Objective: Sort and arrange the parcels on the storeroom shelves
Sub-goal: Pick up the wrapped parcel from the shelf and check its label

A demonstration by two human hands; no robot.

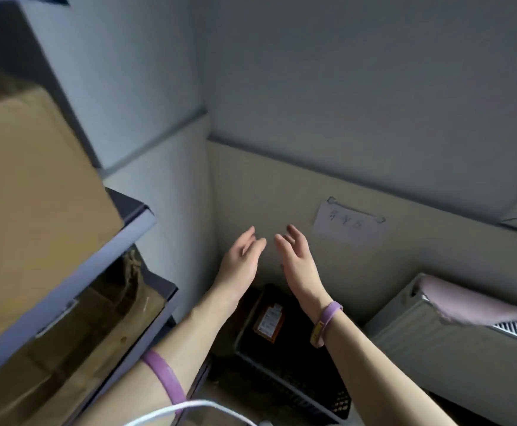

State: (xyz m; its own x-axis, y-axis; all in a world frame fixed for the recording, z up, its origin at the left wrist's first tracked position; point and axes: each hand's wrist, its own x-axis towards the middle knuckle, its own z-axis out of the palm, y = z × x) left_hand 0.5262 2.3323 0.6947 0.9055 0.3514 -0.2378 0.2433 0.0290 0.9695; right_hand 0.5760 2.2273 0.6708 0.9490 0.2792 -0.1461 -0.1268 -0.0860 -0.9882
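I see the left hand (242,259) and right hand (297,256) empty, fingers loosely spread, above the parcel (268,322) in the crate (282,382), so I judge a hasty reach down could clip the shelf (140,222).

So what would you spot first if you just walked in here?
The left hand and right hand reach out open and empty in the middle. A big brown cardboard box sits on the shelf at the left. Below the hands, a black crate holds a small orange parcel.
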